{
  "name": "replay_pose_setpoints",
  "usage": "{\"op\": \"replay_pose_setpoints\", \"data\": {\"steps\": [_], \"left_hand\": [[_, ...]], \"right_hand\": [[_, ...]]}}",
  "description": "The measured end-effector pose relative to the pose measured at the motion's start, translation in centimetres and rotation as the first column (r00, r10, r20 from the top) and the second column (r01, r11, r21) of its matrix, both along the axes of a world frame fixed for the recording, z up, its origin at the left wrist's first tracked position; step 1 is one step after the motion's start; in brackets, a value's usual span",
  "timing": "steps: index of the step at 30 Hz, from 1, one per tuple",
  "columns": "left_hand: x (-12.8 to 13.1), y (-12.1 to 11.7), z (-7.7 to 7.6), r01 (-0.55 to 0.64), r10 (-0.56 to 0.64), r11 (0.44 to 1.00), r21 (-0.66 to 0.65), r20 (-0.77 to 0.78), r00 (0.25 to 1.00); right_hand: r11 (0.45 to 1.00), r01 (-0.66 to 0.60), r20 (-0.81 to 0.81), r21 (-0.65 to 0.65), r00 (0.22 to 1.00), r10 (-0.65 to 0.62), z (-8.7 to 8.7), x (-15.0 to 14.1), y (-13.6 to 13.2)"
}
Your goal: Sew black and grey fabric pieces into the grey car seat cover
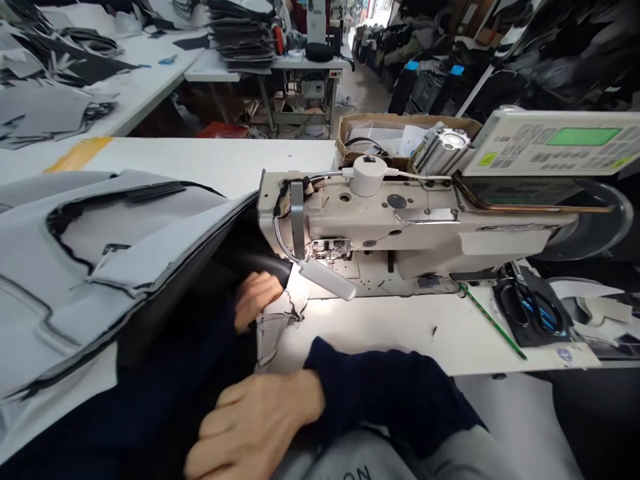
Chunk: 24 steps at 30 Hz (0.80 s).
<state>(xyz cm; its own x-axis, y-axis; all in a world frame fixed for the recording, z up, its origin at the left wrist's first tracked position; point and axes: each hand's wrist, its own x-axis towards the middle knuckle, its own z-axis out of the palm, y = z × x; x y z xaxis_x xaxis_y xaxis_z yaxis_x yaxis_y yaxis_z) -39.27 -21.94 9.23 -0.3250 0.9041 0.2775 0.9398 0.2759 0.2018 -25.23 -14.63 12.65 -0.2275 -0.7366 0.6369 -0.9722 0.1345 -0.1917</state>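
Observation:
A large workpiece [190, 267], pale grey on its backing and black on its other face, is folded up over the left side of the bench. Its inner edge runs in beside the head of an industrial sewing machine [373, 227]. Under the fold, my left hand [257, 297] has its fingers bent over the black side, close to the machine's lit needle area. My right hand [255, 427] is nearer my body, with fingers curled downward at the lower edge of the black material. What lies beneath its fingertips is hidden. A small grey lamp [327, 279] hangs in front of the needle.
A control panel [555, 143] with a green screen stands over the machine's right end. Scissors [535, 307] and a green pencil [493, 320] lie on the right. A cardboard box [345, 130] sits behind the machine. Stacked dark pieces [240, 33] are on a back table.

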Motion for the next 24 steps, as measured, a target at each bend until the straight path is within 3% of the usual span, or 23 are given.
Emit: {"op": "replay_pose_setpoints", "data": {"steps": [1,2,3,4,5,7,8,11,16,24], "left_hand": [[-1.0,-0.3,0.1,-0.078,0.080,0.996,0.037,-0.055,0.995],[-2.0,-0.5,0.2,-0.133,0.140,0.989,0.063,-0.112,0.984],[-3.0,-0.6,0.1,-0.157,0.167,0.985,0.073,-0.167,0.972],[-4.0,-0.5,-0.1,-0.147,0.157,0.987,0.059,-0.212,0.965],[-4.7,-0.3,-0.4,-0.109,0.112,0.994,0.024,-0.239,0.964],[-5.3,0.4,-1.2,-0.026,0.014,0.999,-0.042,-0.260,0.966],[-5.2,0.9,-1.6,0.000,-0.015,0.998,-0.059,-0.264,0.964],[-3.9,1.7,-2.6,0.064,-0.081,0.995,-0.072,-0.276,0.958],[-2.1,1.6,-2.9,0.073,-0.050,0.995,0.067,-0.296,0.954],[-1.7,2.5,-2.2,0.145,-0.137,0.989,0.041,-0.162,0.977]], "right_hand": [[0.996,0.011,-0.034,-0.090,0.999,-0.014,-0.7,0.0,1.9],[0.975,0.101,-0.031,-0.198,0.994,-0.109,-1.5,0.1,3.9],[0.922,0.270,0.035,-0.276,0.962,-0.271,-2.3,0.3,5.9],[0.841,0.490,0.163,-0.229,0.871,-0.463,-3.1,0.4,7.8],[0.745,0.661,0.248,-0.091,0.739,-0.626,-3.8,0.5,9.3],[0.592,0.789,0.264,0.165,0.543,-0.797,-5.1,0.5,11.0],[0.558,0.793,0.233,0.246,0.511,-0.828,-5.6,0.3,11.4],[0.583,0.758,0.134,0.293,0.571,-0.810,-6.8,-0.9,11.2],[0.665,0.720,0.015,0.196,0.676,-0.737,-7.4,-2.8,10.6],[0.736,0.673,0.060,0.071,0.734,-0.677,-6.9,-3.0,11.1]]}}
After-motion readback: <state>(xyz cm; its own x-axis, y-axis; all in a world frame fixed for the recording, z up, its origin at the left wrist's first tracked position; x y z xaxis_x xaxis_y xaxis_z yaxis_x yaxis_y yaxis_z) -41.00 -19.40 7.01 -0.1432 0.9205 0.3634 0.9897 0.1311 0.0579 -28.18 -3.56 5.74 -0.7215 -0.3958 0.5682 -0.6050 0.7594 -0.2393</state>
